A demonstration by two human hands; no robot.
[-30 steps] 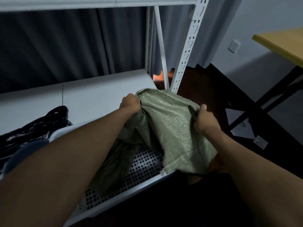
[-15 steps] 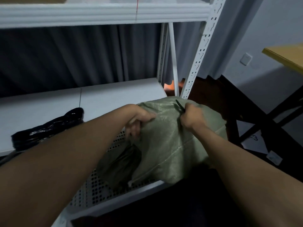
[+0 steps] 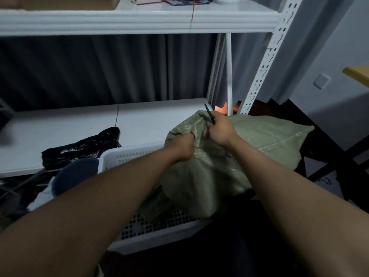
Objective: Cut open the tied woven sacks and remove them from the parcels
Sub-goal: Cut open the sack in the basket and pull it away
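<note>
A bulging green woven sack [image 3: 259,142] sits at the right end of a white perforated basket [image 3: 137,154]. My left hand [image 3: 183,146] is closed on the sack's fabric near its top left. My right hand [image 3: 219,130] grips the bunched top of the sack together with a thin black tool [image 3: 209,115] that sticks up from the fist. What is inside the sack is hidden.
A black plastic bag [image 3: 79,148] lies on the white lower shelf [image 3: 60,126], with a dark blue rounded thing [image 3: 73,174] beside the basket. White rack posts [image 3: 265,62] rise just behind the sack. An upper shelf [image 3: 139,21] carries boxes. A yellow table [image 3: 357,73] stands right.
Both hands have moved up and together onto the top of the sack. The sack now stands taller and fuller. The view has tilted up, showing the upper shelf.
</note>
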